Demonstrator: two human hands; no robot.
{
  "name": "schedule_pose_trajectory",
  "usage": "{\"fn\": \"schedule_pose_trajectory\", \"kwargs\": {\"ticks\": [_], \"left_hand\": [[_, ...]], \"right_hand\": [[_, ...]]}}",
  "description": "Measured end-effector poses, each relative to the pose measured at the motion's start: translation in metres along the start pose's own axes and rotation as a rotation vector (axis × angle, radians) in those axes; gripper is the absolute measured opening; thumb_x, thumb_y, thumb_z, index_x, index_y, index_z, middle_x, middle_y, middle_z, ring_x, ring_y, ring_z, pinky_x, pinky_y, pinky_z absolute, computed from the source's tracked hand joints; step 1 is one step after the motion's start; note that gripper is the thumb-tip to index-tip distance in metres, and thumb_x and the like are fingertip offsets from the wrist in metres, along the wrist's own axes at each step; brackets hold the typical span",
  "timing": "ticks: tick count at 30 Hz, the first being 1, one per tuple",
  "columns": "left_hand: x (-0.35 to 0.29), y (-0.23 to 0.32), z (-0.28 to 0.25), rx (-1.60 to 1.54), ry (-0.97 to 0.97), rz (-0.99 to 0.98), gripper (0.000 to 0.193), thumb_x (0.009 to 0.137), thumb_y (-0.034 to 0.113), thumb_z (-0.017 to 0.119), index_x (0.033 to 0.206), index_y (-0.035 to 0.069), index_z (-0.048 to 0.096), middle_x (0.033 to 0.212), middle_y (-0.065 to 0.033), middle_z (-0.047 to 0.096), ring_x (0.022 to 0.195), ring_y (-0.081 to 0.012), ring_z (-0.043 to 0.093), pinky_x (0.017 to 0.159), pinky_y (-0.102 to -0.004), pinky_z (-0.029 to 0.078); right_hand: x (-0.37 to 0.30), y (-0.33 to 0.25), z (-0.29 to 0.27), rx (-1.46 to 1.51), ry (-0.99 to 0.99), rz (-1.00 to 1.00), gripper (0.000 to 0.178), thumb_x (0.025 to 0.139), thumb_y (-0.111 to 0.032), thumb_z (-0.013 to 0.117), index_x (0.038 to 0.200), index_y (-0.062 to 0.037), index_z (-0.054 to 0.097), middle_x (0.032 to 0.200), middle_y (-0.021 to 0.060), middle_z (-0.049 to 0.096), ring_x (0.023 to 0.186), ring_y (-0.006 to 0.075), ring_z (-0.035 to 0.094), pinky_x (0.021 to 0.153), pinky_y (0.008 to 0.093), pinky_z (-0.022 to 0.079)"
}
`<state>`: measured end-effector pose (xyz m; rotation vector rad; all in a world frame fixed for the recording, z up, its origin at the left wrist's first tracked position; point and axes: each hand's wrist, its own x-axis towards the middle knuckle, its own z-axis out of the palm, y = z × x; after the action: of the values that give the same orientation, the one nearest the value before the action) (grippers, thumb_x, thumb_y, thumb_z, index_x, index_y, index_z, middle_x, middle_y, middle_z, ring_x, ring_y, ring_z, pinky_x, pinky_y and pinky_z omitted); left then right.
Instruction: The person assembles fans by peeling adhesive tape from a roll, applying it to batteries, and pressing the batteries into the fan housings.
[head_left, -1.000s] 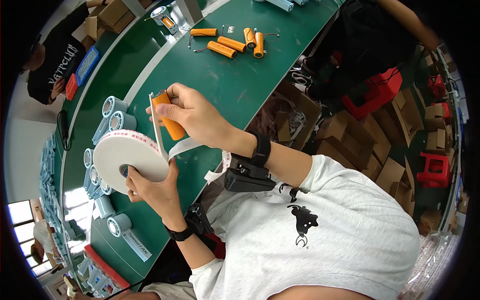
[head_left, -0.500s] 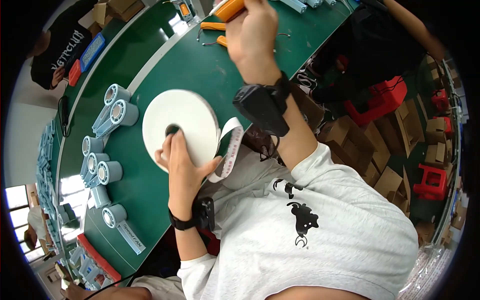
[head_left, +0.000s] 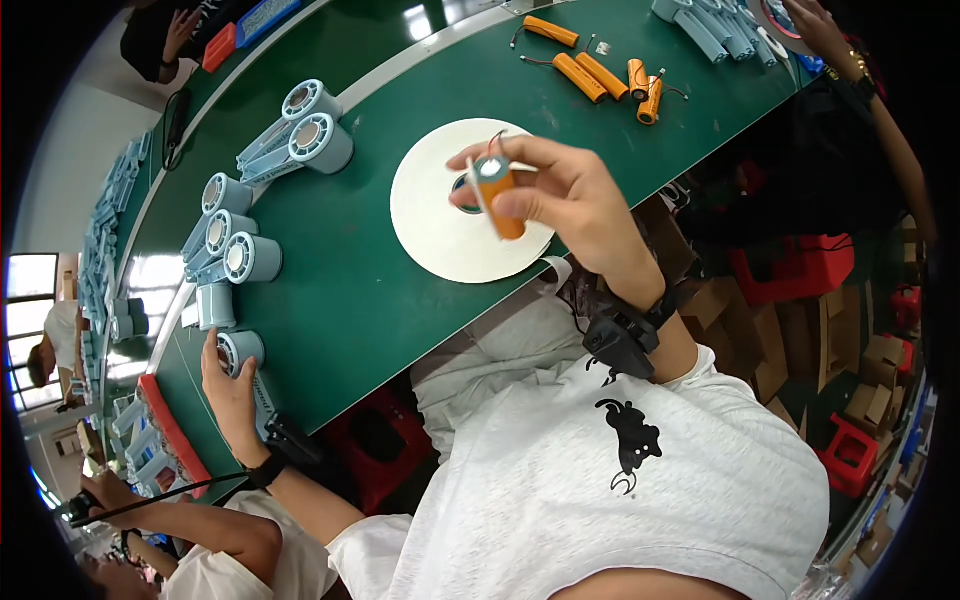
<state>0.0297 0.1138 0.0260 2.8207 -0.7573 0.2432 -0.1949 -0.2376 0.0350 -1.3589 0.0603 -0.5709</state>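
In my right hand [head_left: 595, 205] is an orange cylindrical battery [head_left: 503, 208] with thin wires at its top, pinched between thumb and fingers. A white strip shows along its side, somewhat blurred. Below that hand, a large white tape roll [head_left: 430, 225] lies flat near the table edge, its loose tape end [head_left: 557, 272] curling over the edge. At the left, my left hand [head_left: 232, 400] is spread, fingers and thumb on either side of a pale blue handheld fan [head_left: 242, 350]; whether they press on it is unclear.
More pale blue fans [head_left: 322, 143] stand along the left of the green table [head_left: 350, 300]. Several orange batteries [head_left: 580, 77] lie at the far side, beside pale blue parts [head_left: 700, 35]. A red bin edge [head_left: 175, 435] and another person's arm [head_left: 190, 525] are at lower left.
My left hand has left the tape roll and moved to the fan at left. My right hand has brought the battery back from the far side to over the roll, which now lies flat.
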Motion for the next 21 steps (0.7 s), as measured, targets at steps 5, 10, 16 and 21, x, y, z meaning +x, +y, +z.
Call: {"fn": "schedule_pose_trajectory", "kwargs": {"ticks": [5,10,16,21], "left_hand": [[-0.025,0.087,0.003,-0.135,-0.069,-0.114,0.047,0.072,0.019,0.068,0.111,0.0,0.049,0.101,-0.0143,0.051,0.08,-0.0279,0.053,0.077,-0.0349,0.042],[-0.034,0.13,0.028,-0.028,0.117,-0.035,0.047,0.07,0.029,0.072,0.104,0.003,0.053,0.103,-0.016,0.049,0.096,-0.0311,0.049,0.079,-0.0394,0.043],[-0.041,0.099,0.01,-0.519,-0.005,0.548,0.037,0.073,0.026,0.07,0.101,0.007,0.056,0.117,-0.0148,0.045,0.112,-0.0325,0.041,0.085,-0.0447,0.039],[-0.045,0.104,0.01,-0.224,-0.13,0.668,0.022,0.076,0.014,0.066,0.095,0.008,0.057,0.124,-0.0099,0.042,0.12,-0.033,0.035,0.095,-0.0455,0.03]], "right_hand": [[-0.007,-0.002,0.044,-0.018,-0.665,0.273,0.026,0.074,0.0,0.064,0.098,0.005,0.055,0.104,0.0144,0.06,0.087,0.0193,0.06,0.082,0.0292,0.047],[-0.009,0.002,0.066,-0.243,-0.726,0.191,0.025,0.072,0.001,0.066,0.095,0.0053,0.057,0.099,0.0122,0.061,0.083,0.0154,0.057,0.08,0.0274,0.047],[-0.011,0.006,0.065,-0.074,-0.324,0.141,0.025,0.071,0.002,0.067,0.095,0.0029,0.06,0.1,0.0089,0.061,0.086,0.0152,0.057,0.08,0.0274,0.047],[-0.02,0.016,0.076,0.028,-0.232,0.06,0.028,0.069,0.005,0.069,0.095,0.001,0.061,0.1,0.0063,0.06,0.09,0.0148,0.059,0.081,0.027,0.049]]}}
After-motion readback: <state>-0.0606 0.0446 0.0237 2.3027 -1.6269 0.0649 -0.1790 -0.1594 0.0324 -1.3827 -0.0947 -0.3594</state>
